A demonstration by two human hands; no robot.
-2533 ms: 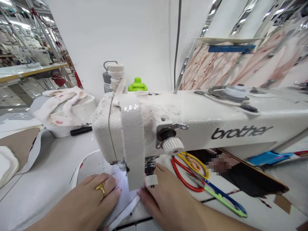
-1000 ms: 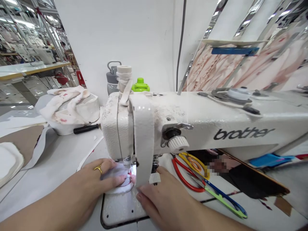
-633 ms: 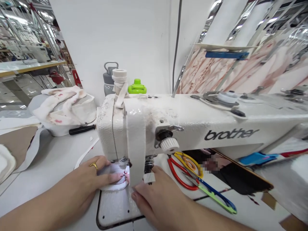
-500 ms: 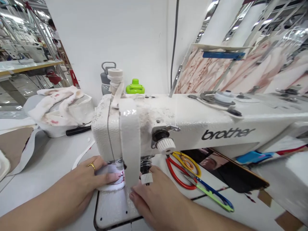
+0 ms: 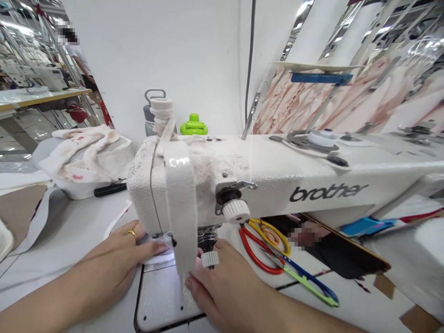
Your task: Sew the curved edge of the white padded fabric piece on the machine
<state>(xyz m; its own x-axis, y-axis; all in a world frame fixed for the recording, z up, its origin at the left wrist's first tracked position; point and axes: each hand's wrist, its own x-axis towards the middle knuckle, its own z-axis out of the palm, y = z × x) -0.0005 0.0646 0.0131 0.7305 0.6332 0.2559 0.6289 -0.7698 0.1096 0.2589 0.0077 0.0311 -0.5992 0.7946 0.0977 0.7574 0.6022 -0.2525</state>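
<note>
A white sewing machine [image 5: 194,178] marked "brother" stands in front of me. My left hand [image 5: 118,259], with a gold ring, lies to the left of the needle area, thumb and fingers apart. Its thumb reaches over a small piece of white fabric [image 5: 158,258] on the machine bed [image 5: 161,296]. My right hand [image 5: 229,282] is on the other side, fingers curled below the tension knob; its fingertips are partly hidden and their hold cannot be made out. A white strip [image 5: 181,203] hangs from a roll on top down between my hands. The needle is hidden behind it.
Red- and yellow-handled scissors [image 5: 262,254], a blue-green tool [image 5: 312,282] and a phone [image 5: 340,249] lie at right. A bowl [image 5: 74,189] heaped with pale fabric stands at left, beside a black handle [image 5: 110,189]. Bottles [image 5: 193,126] stand behind the machine.
The white fabric has slid farther back, baring more of the machine bed. My left hand has shifted slightly left and its thumb has drawn back. My right hand has hardly moved.
</note>
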